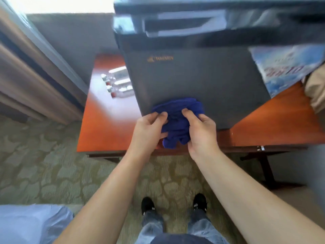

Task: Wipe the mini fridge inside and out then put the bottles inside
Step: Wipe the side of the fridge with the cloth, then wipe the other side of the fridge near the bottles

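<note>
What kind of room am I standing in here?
Probably a hotel room: a mini fridge sits on a wooden table, with heavy curtains by the window and patterned carpet.

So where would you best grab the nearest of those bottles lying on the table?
Probably round the nearest bottle's neck, just behind the cap, from above on the left. The bottles lie on their sides, close together, caps pointing away from the mini fridge, which crowds their far ends; only the cap end is free.
</note>
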A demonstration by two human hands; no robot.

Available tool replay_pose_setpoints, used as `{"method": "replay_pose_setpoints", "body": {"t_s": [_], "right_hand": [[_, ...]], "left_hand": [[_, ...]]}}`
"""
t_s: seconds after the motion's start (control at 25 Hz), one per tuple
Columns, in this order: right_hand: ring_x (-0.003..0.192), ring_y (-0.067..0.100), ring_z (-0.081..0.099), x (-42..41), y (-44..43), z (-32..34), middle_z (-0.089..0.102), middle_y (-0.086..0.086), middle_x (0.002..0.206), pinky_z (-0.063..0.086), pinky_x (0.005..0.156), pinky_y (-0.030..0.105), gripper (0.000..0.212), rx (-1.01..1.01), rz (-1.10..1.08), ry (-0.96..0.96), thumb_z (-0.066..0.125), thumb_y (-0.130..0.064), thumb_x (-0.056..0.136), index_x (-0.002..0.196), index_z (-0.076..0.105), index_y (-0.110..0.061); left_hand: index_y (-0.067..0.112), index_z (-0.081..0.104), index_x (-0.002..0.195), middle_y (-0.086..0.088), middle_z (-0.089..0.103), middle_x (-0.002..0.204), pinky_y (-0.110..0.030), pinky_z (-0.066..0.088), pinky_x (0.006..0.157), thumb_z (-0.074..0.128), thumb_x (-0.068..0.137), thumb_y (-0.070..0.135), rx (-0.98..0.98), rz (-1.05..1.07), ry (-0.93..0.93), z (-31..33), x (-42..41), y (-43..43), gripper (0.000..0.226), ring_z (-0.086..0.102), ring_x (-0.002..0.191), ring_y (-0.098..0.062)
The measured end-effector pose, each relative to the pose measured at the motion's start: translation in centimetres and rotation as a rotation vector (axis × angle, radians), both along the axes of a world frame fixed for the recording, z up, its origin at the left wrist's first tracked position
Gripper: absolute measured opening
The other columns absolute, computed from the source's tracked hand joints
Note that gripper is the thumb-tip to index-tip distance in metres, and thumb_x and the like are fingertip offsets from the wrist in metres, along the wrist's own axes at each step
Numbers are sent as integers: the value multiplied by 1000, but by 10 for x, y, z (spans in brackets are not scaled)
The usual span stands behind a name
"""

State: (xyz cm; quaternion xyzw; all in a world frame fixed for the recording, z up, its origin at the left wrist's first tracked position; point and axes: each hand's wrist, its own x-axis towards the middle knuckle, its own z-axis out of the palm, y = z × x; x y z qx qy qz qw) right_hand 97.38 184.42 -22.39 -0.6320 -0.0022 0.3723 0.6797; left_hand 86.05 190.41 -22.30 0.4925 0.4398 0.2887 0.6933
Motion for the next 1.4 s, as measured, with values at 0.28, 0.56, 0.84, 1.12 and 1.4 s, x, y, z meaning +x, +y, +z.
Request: {"method": "replay_pose_setpoints", "body": {"t_s": [0.28, 0.56, 0.84, 1.12, 1.4], "right_hand": [[73, 21, 73, -26, 0, 155, 75, 8, 77, 61, 68, 38, 15, 250, -1, -381, 79, -19, 90, 79, 74, -10], [92, 38, 77, -37, 1, 155, 78, 21, 92, 61, 86, 59, 14, 234, 37, -335, 76, -20, 92, 88, 76, -7], [86, 18, 76, -80, 10, 139, 75, 0, 98, 62, 81, 50, 20, 145, 381, -461, 70, -42, 83, 87, 76, -23], [115, 11, 58, -126, 64, 177, 53, -5, 124, 55, 88, 21, 40, 112, 715, -817, 69, -50, 86, 115, 63, -24], [97, 19, 67, -131, 156, 196, 71, -1, 100, 56, 89, 34, 24, -250, 541, -1353, 62, -40, 95, 105, 74, -23]], "left_hand": [[-6, 62, 78, -29, 65, 79, -54, 60, 67, 62, 94, 44, 630, 12, -27, 122, -15, 23, 53, 67, 69, -35], [18, 69, 114, 5, 76, 109, -32, 56, 94, 66, 95, 26, 639, -81, -31, 128, -27, -3, 21, 71, 106, -7], [32, 47, 140, 21, 65, 121, -16, 47, 96, 75, 79, 41, 567, -86, 111, 111, -72, -3, 68, 60, 114, 2], [34, 61, 112, -3, 64, 88, -42, 54, 77, 64, 82, 29, 478, 50, -124, 137, -95, 71, 31, 61, 83, -20], [22, 66, 105, 12, 75, 82, -22, 54, 64, 56, 97, 25, 285, -14, -107, 117, -95, 190, 13, 70, 81, -13]]}}
